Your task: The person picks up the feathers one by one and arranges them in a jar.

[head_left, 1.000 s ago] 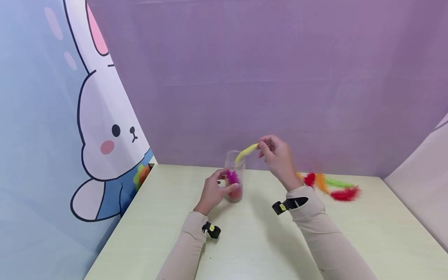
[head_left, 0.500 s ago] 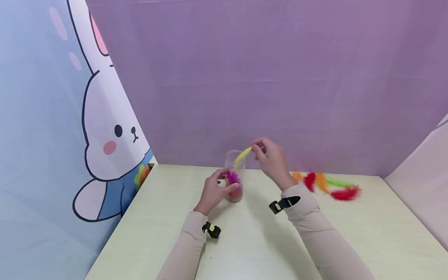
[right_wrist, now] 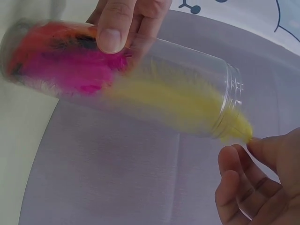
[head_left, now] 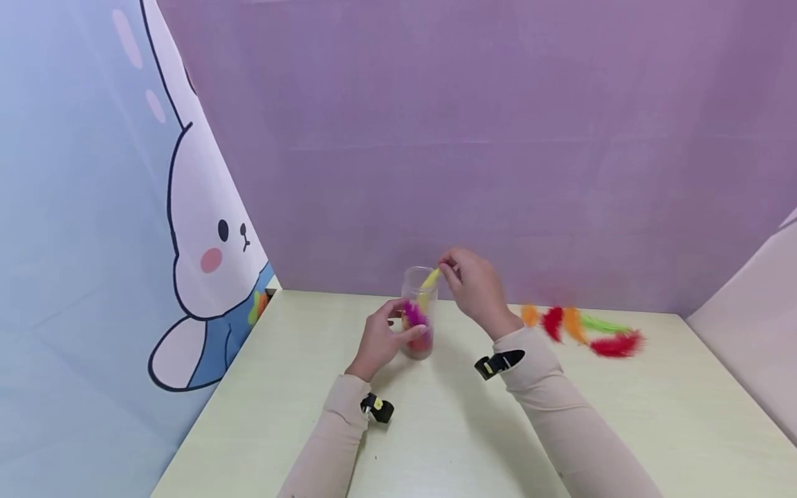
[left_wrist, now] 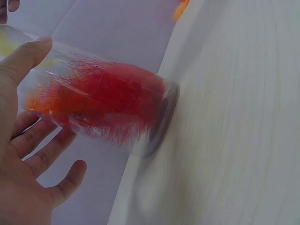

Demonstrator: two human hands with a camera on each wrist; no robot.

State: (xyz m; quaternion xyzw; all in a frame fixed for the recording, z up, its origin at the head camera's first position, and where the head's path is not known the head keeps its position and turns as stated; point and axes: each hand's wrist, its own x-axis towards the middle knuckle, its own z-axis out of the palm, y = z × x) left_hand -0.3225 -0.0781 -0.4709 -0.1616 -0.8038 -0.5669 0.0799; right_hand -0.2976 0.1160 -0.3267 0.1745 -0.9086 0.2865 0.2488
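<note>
A clear jar stands upright on the table, with red, orange and magenta feathers packed in its lower part. My left hand grips the jar's side, thumb on one face and fingers round the other, seen close in the left wrist view. At the jar's mouth, my right hand pinches the end of a yellow feather between thumb and finger. Most of that feather lies inside the jar, its held tip sticking out over the rim.
On the table to the right lie several loose feathers: orange ones, a red feather, another red, and a green feather. A purple cloth hangs behind the table; a rabbit-print curtain hangs at left.
My right hand has moved left and slightly down toward the jar's mouth, and the yellow feather has slid deeper inside. My left hand keeps its hold on the jar.
</note>
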